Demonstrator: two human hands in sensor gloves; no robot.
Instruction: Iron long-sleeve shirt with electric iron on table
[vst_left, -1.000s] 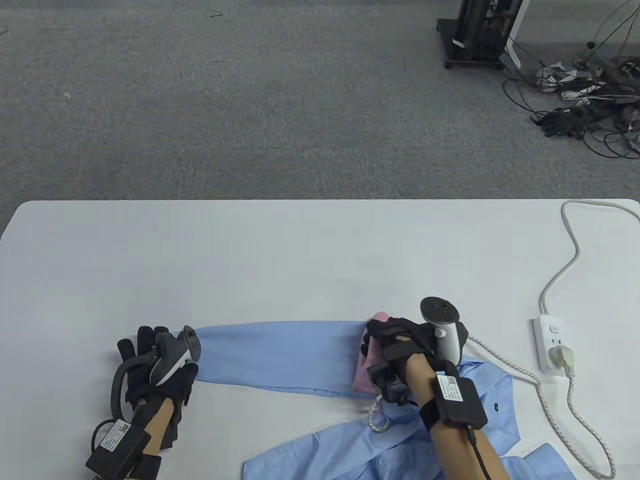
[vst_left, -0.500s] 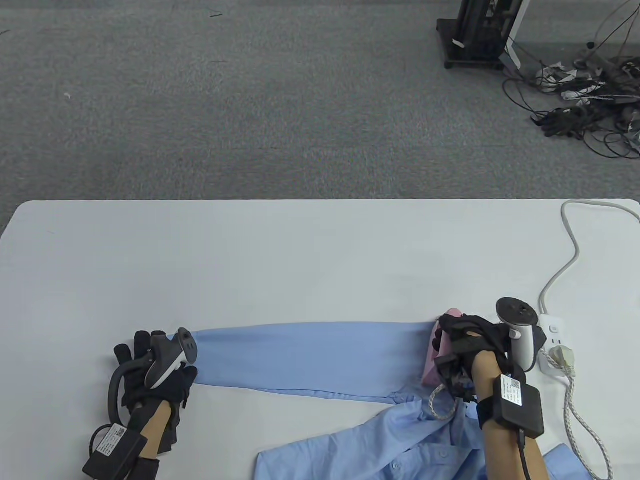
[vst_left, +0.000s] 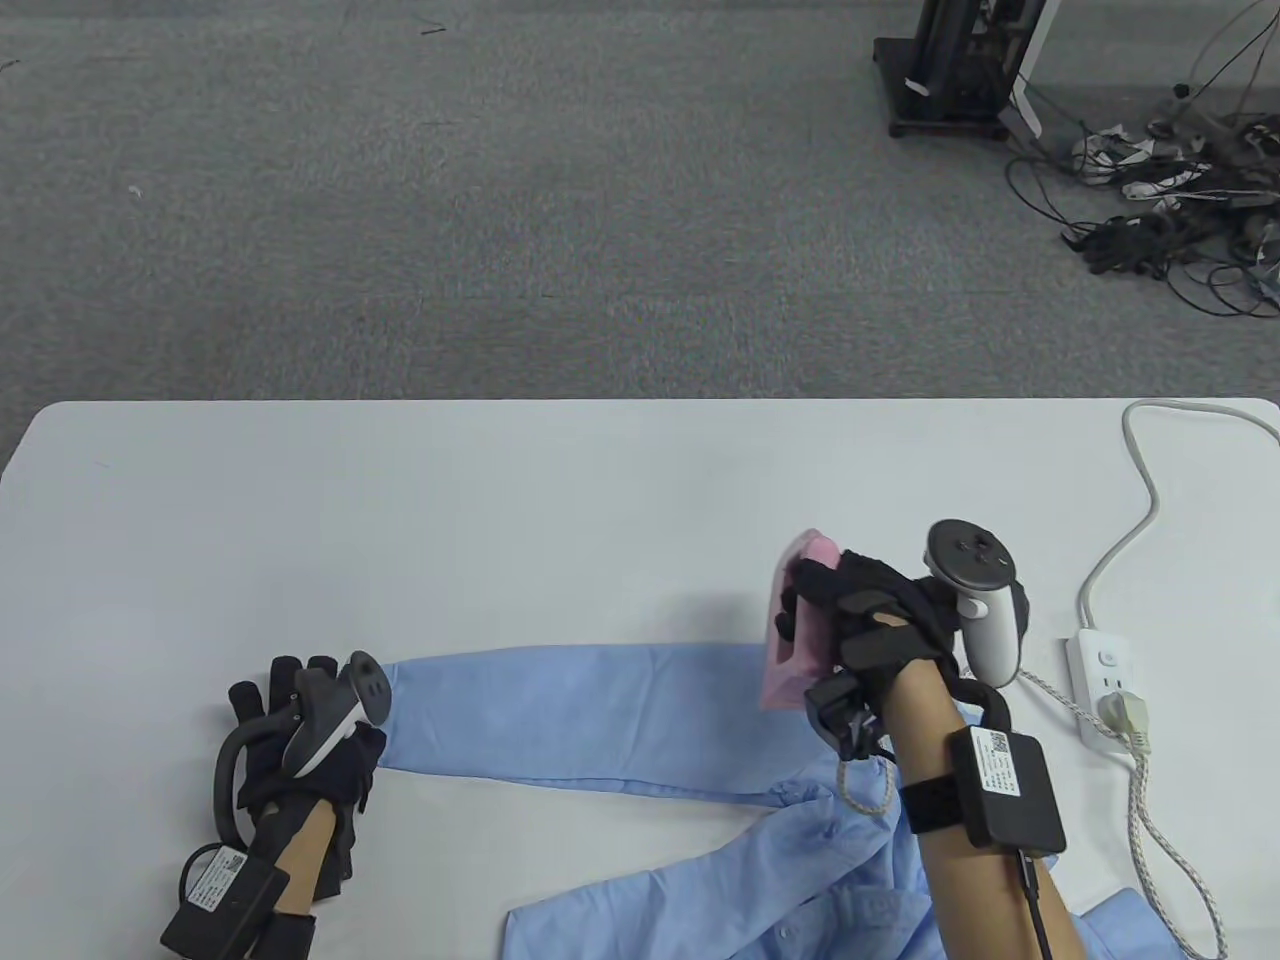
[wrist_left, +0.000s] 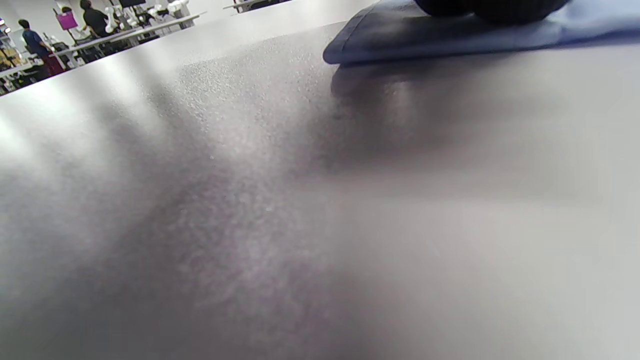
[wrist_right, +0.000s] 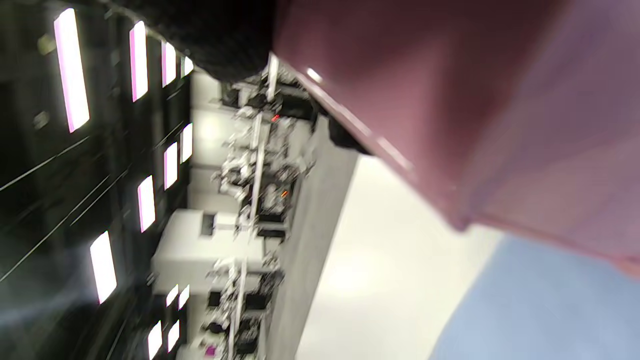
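A light blue long-sleeve shirt (vst_left: 600, 715) lies on the white table (vst_left: 500, 520), one sleeve stretched out to the left, the body bunched at the bottom right. My left hand (vst_left: 300, 730) presses flat on the sleeve's cuff end; the cuff (wrist_left: 450, 35) shows in the left wrist view under my fingertips (wrist_left: 490, 7). My right hand (vst_left: 860, 625) grips the handle of the pink electric iron (vst_left: 800, 625) and holds it lifted and tilted above the sleeve's shoulder end. In the right wrist view the iron (wrist_right: 475, 110) fills the top right over blue cloth (wrist_right: 540, 310).
A white power strip (vst_left: 1105, 690) lies at the table's right edge with the iron's plug (vst_left: 1125, 712) in it. The iron's braided cord (vst_left: 1160, 850) runs down the right side. Cables and a black stand (vst_left: 950, 70) are on the floor beyond.
My right hand slid the iron right along the sleeve, then lifted it up and back to the left, tilted off the cloth. The shirt body shifted right. My left hand stayed on the cuff.
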